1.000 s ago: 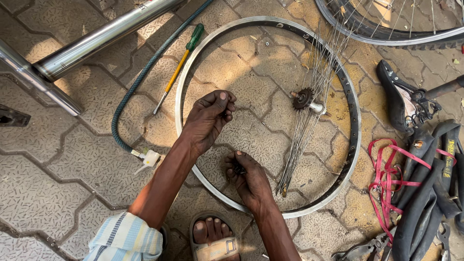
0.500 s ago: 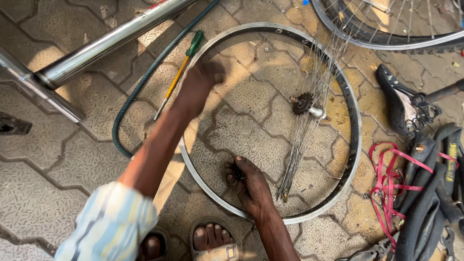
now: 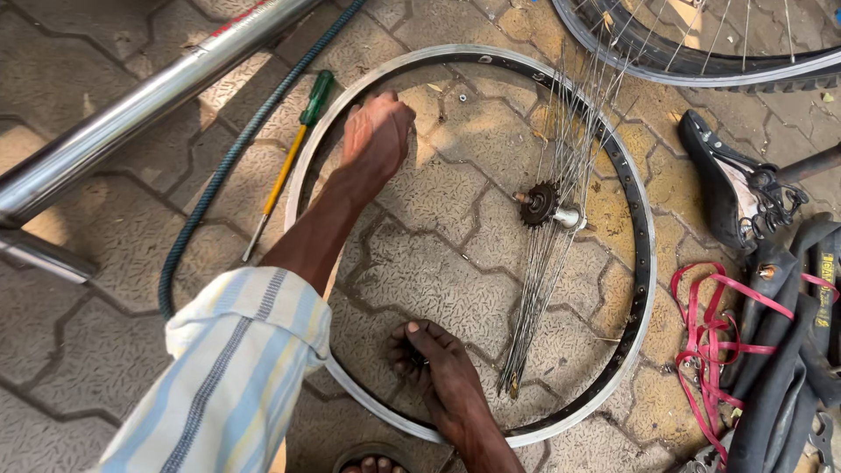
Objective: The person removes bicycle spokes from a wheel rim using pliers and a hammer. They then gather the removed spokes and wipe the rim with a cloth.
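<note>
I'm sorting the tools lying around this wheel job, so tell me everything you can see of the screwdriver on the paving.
The screwdriver lies flat on the grey paving blocks, just outside the wheel rim's left side. It has a green handle at its upper end, a yellow middle section and a thin bare metal shaft pointing down-left. It lies aslant between the rim and a dark green hose. The left hand is close to its handle but not touching it.

Green-handled screwdriver (image 3: 293, 149), hose (image 3: 219, 175), steel pipe (image 3: 131, 105), black saddle (image 3: 727, 188), red straps (image 3: 710, 315).
</note>
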